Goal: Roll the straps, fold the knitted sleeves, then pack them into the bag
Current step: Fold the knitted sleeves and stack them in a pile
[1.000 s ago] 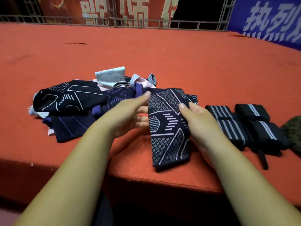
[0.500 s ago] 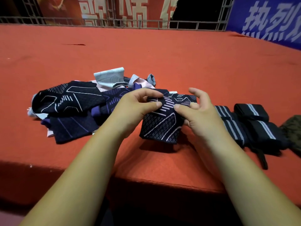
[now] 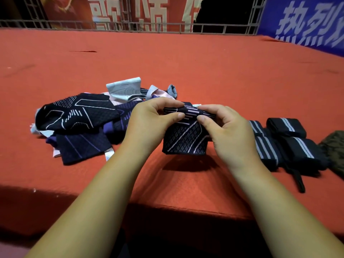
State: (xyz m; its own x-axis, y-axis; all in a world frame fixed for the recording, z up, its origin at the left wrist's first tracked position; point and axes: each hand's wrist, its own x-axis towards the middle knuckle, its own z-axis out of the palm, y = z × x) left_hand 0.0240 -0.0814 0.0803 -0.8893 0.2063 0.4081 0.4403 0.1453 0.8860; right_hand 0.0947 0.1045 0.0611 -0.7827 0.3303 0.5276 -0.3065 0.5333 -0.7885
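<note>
A dark navy knitted sleeve with pale line patterns hangs folded in half just above the red surface. My left hand pinches its top fold on the left, and my right hand pinches it on the right, thumbs nearly meeting. A heap of other knitted sleeves, black, navy, purple and pale grey, lies to the left. Rolled black straps with grey stripes sit to the right, one loose black tail trailing toward the front edge. A dark olive bag shows at the far right edge.
Everything lies on a wide red carpeted platform, whose front edge drops off just below my forearms. A metal railing and red and blue banners stand at the back.
The sleeve lay stretched out lengthwise a second ago. Both hands folded its near end up and over, and now hold it doubled at the top fold.
</note>
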